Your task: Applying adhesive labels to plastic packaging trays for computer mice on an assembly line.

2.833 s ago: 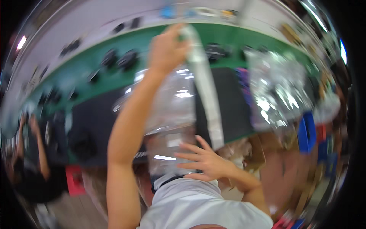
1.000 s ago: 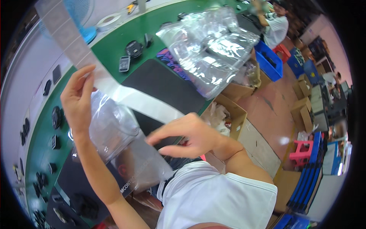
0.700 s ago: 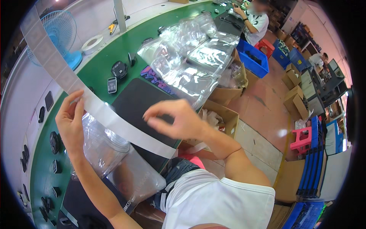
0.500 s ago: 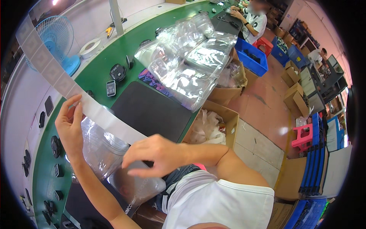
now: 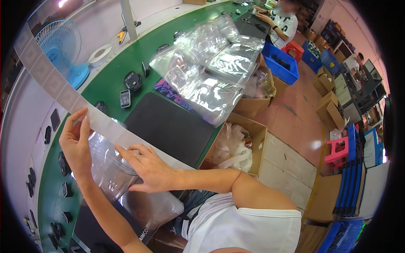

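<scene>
A long pale strip of square labels [image 5: 63,89] runs from the upper left down across the table. My left hand [image 5: 76,145] pinches the strip's near edge between thumb and fingertips. Lower down, my right hand [image 5: 149,168] reaches over clear plastic packs [image 5: 103,168], its thumb held apart from the fingers. The right fingertips lie at the strip's lower edge; whether they press on it or on the plastic, I cannot tell. Beyond the strip lies a black mat [image 5: 168,126].
A heap of clear plastic packaging [image 5: 206,76] covers the table's far part. Small black devices [image 5: 133,80] stand along the green table [image 5: 105,71], near a blue fan [image 5: 59,50]. Cardboard box [image 5: 259,152] at right holds pale strips. A co-worker [image 5: 284,25] sits far off.
My right hand has moved left and away from me, from beside the strip's lower end onto the plastic packs. The left hand keeps its pinch on the strip.
</scene>
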A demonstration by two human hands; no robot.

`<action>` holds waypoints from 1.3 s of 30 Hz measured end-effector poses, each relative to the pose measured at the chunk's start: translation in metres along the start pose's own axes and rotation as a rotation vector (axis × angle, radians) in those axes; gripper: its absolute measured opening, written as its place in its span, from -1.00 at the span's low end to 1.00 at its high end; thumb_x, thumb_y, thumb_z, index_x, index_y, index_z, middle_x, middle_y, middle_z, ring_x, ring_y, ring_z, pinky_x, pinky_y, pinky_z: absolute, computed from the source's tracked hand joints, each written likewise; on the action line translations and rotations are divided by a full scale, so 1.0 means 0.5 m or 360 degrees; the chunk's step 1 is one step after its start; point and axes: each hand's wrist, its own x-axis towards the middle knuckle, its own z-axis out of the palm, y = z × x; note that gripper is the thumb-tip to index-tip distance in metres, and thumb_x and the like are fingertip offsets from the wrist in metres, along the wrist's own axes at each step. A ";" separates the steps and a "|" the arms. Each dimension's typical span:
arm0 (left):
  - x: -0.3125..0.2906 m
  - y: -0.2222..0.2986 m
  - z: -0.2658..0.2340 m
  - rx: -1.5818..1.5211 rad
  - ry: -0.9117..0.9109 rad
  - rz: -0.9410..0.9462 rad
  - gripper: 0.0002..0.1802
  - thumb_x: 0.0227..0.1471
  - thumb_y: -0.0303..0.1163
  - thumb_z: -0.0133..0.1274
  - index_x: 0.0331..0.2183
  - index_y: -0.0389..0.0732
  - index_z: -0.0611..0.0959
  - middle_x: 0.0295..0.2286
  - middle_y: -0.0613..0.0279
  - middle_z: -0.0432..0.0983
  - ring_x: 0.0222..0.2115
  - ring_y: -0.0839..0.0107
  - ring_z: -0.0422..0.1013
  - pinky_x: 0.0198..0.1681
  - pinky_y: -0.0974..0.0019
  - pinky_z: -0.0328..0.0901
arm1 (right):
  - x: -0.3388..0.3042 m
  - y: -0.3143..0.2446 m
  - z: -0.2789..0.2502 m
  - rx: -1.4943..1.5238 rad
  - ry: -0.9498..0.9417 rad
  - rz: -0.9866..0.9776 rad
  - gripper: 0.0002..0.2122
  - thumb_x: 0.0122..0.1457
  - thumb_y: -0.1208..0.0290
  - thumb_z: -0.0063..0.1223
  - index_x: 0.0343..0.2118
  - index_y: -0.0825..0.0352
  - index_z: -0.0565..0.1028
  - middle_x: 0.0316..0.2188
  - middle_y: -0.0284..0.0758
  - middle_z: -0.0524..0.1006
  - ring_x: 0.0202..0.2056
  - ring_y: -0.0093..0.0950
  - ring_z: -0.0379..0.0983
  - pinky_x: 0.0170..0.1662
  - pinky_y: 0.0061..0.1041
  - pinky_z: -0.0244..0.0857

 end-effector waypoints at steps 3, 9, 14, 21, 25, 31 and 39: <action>0.002 -0.002 -0.002 0.0024 0.0022 0.0010 -0.75 0.19 -0.47 0.06 -0.11 -0.33 0.61 -0.33 0.21 0.61 -0.35 0.58 0.50 -0.25 0.47 0.41 | 0.006 -0.001 0.011 0.0026 0.0054 -0.0009 0.12 -0.24 0.23 0.47 0.34 0.45 -0.08 -0.02 -0.15 0.46 0.14 -0.16 0.18 0.12 -0.14 0.01; 0.013 -0.011 -0.020 0.0056 0.0023 -0.0009 -0.74 0.19 -0.45 0.06 -0.09 -0.33 0.60 -0.34 0.17 0.62 -0.32 0.53 0.52 -0.21 0.44 0.42 | 0.008 -0.019 0.024 0.0066 0.0202 0.0050 0.04 -0.24 0.21 0.47 0.29 0.49 0.04 -0.17 -0.18 0.53 0.12 -0.18 0.18 0.08 -0.15 0.02; 0.040 -0.024 -0.011 0.0219 -0.0042 -0.0094 -0.68 0.17 -0.37 0.09 -0.05 -0.30 0.59 -0.34 0.16 0.62 -0.31 0.52 0.52 -0.18 0.45 0.41 | 0.021 -0.016 0.004 -0.0082 0.0216 0.0065 -0.31 -0.27 0.15 0.46 -0.07 0.40 0.41 -0.36 -0.23 0.51 -0.04 -0.22 0.30 0.01 -0.20 0.06; 0.073 -0.032 0.034 0.0281 -0.0148 0.0014 -0.61 0.17 -0.28 0.10 0.01 -0.19 0.58 -0.29 0.10 0.63 -0.29 0.49 0.51 -0.09 0.42 0.37 | 0.063 0.026 -0.032 0.0024 -0.0082 0.0333 -0.40 -0.35 0.00 0.46 -0.33 0.39 0.52 -0.51 -0.16 0.59 -0.37 -0.17 0.51 -0.14 -0.27 0.26; 0.046 -0.019 -0.016 0.0284 -0.0269 0.0010 -0.59 0.14 -0.30 0.11 0.03 -0.20 0.56 -0.30 0.12 0.62 -0.27 0.43 0.52 -0.11 0.40 0.39 | 0.076 0.053 0.017 0.0312 -0.0350 0.0064 -0.48 -0.25 -0.04 0.38 -0.54 0.45 0.56 -0.57 -0.05 0.56 -0.49 -0.10 0.52 -0.37 -0.23 0.39; 0.006 0.060 0.163 0.0812 0.0314 0.0761 -0.93 -0.42 -0.38 0.16 -0.66 -0.06 0.61 -0.65 0.14 0.49 -0.59 0.12 0.46 -0.50 0.09 0.35 | 0.029 0.046 -0.064 0.0256 -0.0455 0.0451 -0.75 0.04 0.30 0.30 -0.34 0.42 0.65 -0.44 -0.31 0.65 -0.32 -0.65 0.51 -0.31 -0.55 0.32; -0.355 0.158 0.100 0.0815 0.1009 0.1228 -0.83 -0.02 -0.47 0.01 -0.31 -0.28 0.57 -0.15 -0.01 0.50 -0.14 0.03 0.46 -0.12 0.03 0.37 | 0.075 0.137 -0.049 0.0447 -0.0384 0.0065 -0.76 0.07 0.28 0.31 -0.44 0.41 0.62 -0.55 -0.37 0.52 -0.35 -0.58 0.44 -0.23 -0.53 0.28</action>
